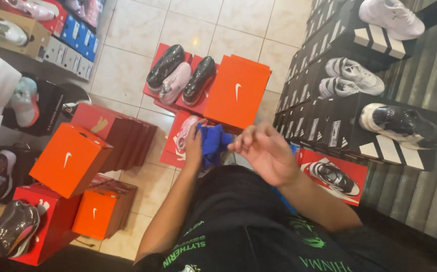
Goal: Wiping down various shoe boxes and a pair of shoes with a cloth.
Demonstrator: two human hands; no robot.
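My left hand (194, 147) is shut on a bunched blue cloth (214, 142), held up in front of my black shirt. My right hand (266, 152) is just to the right of the cloth, palm showing and fingers loosely bent. Its fingertips are close to the cloth's edge, and I cannot tell whether they touch it. A pink shoe (184, 132) lies on a red box directly behind the cloth, partly hidden by my left hand.
Orange shoe boxes (237, 91) (70, 158) and red boxes stand on the tiled floor. Black and pink shoes (175, 75) rest on red boxes beyond. At the right, stacked black striped boxes (329, 121) carry white and dark sneakers (402, 125).
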